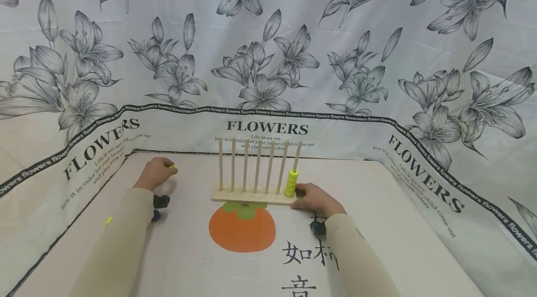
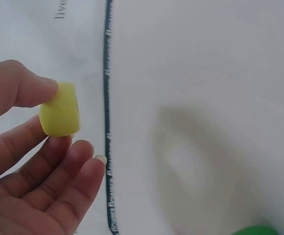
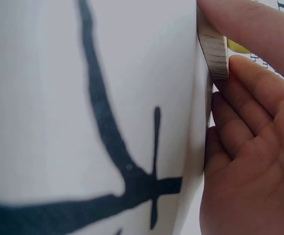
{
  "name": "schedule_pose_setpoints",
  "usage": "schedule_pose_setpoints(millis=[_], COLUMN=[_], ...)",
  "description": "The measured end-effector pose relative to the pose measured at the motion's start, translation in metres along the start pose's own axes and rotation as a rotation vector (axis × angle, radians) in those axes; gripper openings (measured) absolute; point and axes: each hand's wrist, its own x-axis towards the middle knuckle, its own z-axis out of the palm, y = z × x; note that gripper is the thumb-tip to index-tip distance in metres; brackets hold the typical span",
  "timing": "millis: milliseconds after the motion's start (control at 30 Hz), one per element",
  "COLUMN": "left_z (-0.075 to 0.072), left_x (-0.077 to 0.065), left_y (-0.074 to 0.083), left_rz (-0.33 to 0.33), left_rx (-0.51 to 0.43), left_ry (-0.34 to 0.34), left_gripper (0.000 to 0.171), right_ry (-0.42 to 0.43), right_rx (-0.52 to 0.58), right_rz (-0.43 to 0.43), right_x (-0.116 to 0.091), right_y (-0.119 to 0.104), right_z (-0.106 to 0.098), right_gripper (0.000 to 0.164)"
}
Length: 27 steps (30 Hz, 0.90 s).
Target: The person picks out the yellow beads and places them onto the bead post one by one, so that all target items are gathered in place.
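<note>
In the head view, the left hand (image 1: 156,173) pinches a yellow bead (image 1: 174,167); the right hand (image 1: 317,198), well apart, grips the end of the wooden rack (image 1: 251,196), probably steadying it, stacked beads (image 1: 291,183) just beside its fingers. In the left wrist view, thumb and fingers hold the bead by its sides (perhaps leaving one face free); it looks smooth, barrel-shaped. In the right wrist view, thumb and fingers straddle the rack's grainy end.

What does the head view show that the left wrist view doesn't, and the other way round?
Head only: the wooden peg rack, stacked yellow beads on its picture-right end peg, the right hand at that end, and the orange fruit print.

Left wrist only: the palm side of the left hand, plus a cropped green edge I can't match in the head view.

Both: the left hand pinching a yellow bead, and the dark "flowers" border.
</note>
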Motion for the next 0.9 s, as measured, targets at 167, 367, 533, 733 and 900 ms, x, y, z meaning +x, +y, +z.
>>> schedule_pose_setpoints(millis=[167, 367, 533, 733, 900], left_z=[-0.007, -0.014, -0.018, -0.022, -0.026], left_x=[-0.004, -0.01, -0.013, -0.017, -0.022], left_y=[0.013, 0.026, 0.036, 0.053, 0.067], left_rz=[0.005, 0.042, 0.065, 0.097, 0.119], left_rx=[-0.025, -0.034, -0.044, -0.051, -0.06], left_ry=[0.006, 0.009, 0.016, 0.033, 0.045], left_gripper=[0.048, 0.049, 0.049, 0.047, 0.046], right_ry=[0.004, 0.007, 0.014, 0.014, 0.019], right_rx=[0.007, 0.018, 0.019, 0.016, -0.003], right_rz=[0.007, 0.011, 0.009, 0.001, 0.005], right_x=[0.002, 0.001, 0.001, 0.0, 0.001], right_y=[0.002, 0.003, 0.002, 0.002, 0.002], right_z=[0.0, 0.001, 0.002, 0.003, 0.003], right_gripper=[0.077, 0.078, 0.078, 0.077, 0.078])
